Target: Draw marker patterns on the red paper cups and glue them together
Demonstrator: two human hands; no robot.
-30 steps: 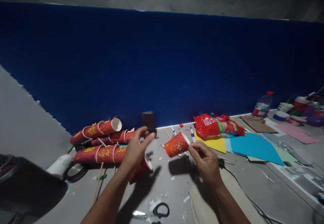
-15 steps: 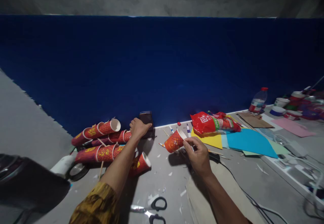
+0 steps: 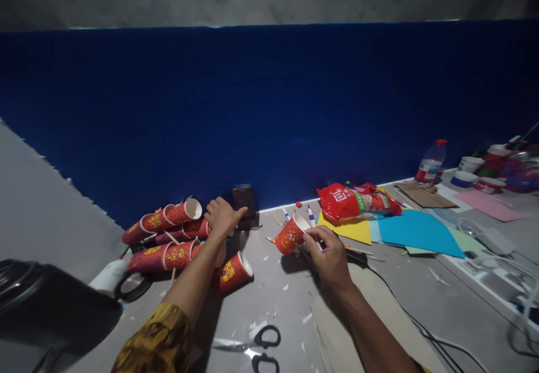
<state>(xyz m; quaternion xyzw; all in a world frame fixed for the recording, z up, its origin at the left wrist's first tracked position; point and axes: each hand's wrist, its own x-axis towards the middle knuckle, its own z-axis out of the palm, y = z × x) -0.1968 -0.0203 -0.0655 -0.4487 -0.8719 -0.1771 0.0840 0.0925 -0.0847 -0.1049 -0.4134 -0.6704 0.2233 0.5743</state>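
Note:
Between thumb and fingers, my right hand (image 3: 326, 249) grips the rim of a red-orange paper cup (image 3: 288, 237), which is tilted with its mouth toward the upper right. My left hand (image 3: 223, 217) has its fingers spread above the right end of the joined red cup rows (image 3: 168, 253), just left of a dark box (image 3: 245, 207). Nothing shows in its grasp. Another red cup (image 3: 232, 272) lies on its side below the left wrist, its open end facing right.
Black-handled scissors (image 3: 248, 348) lie at the front centre. To the right are a red plastic package (image 3: 353, 201), blue paper (image 3: 419, 231), a bottle (image 3: 432, 165) and cables. A dark container (image 3: 54, 311) stands at the left. Behind is a blue wall.
My left hand has moved slightly left, away from the dark box, with its fingers spreading. The cup in my right hand has stayed nearly in place.

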